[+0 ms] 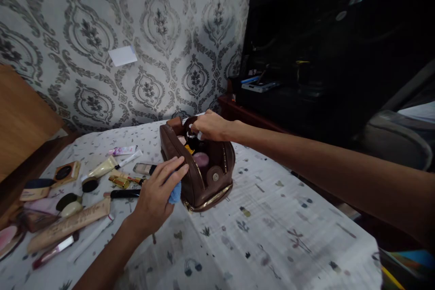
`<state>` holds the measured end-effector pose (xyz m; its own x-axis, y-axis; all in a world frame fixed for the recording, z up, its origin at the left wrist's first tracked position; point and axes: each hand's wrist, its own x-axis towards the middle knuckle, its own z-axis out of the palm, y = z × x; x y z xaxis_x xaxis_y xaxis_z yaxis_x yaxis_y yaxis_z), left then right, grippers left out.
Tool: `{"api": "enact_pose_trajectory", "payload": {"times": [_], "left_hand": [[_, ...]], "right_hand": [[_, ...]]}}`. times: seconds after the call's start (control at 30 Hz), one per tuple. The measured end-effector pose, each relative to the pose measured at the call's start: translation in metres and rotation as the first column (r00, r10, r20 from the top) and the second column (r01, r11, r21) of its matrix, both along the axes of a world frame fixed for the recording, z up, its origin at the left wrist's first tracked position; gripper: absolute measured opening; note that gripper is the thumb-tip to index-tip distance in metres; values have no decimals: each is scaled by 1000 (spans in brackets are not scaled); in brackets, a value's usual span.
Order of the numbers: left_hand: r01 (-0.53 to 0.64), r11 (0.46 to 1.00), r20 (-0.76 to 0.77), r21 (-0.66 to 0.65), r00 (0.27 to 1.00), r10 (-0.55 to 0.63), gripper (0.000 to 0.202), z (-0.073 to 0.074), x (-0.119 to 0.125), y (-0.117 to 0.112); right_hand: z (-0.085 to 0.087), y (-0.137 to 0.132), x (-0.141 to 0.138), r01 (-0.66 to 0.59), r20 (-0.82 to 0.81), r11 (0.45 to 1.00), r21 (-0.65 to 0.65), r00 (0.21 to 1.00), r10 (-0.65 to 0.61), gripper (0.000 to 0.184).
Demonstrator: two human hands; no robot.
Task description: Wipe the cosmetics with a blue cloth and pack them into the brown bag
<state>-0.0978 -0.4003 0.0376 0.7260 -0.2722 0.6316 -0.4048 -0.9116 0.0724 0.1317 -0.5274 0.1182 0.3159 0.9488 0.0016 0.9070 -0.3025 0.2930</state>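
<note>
1. The left hand (158, 192) is partly open, its fingers long and slightly bent, fingertips resting on the near-left side of a brown bag (205, 194).
2. A fuzzy blue cloth (175, 194) shows between that hand's thumb and fingers – lightly gripped, with most of it hidden behind the hand.
3. The right hand (209, 126) reaches across to the far end of the bag, fingers curled and dipping into the opening. Whether it grasps something or is only touching the contents, I cannot tell.
4. The bag stands unzipped on the cloth-covered tabletop (244, 240), its mouth facing up. Inside lie a pink sponge (201, 159), a small yellow item (189, 149) and a dark bottle (191, 138), the last just beneath the right hand.
5. To the left of the bag, cosmetics are spread out: a clear bottle with a black cap (144, 168) near the left hand, a black tube (125, 193) close to its wrist, a cream tube (102, 167), and a long beige tube (73, 226) – all lying flat.
</note>
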Motion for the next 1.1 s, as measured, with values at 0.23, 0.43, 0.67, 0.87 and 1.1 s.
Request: {"api": "enact_pose_trajectory", "payload": {"times": [0.23, 0.43, 0.67, 0.87, 1.1], "left_hand": [[-11, 1000, 4, 24, 1000, 11, 64, 1, -1, -1], [-6, 1000, 15, 15, 1000, 6, 63, 2, 0, -2], [2, 1000, 4, -5, 1000, -2, 64, 1, 0, -1], [3, 1000, -8, 3, 1000, -3, 67, 1, 0, 0], [3, 1000, -4, 11, 1000, -3, 64, 1, 0, -1]], "right_hand": [[-5, -1, 0, -37, 24, 999, 2, 999, 37, 26], [-14, -5, 7, -82, 37, 995, 64, 996, 80, 55], [-17, -5, 14, -43, -11, 998, 43, 999, 43, 36], [-8, -8, 8, -28, -33, 999, 40, 999, 29, 37], [3, -12, -2, -20, 43, 997, 72, 999, 17, 40]]}}
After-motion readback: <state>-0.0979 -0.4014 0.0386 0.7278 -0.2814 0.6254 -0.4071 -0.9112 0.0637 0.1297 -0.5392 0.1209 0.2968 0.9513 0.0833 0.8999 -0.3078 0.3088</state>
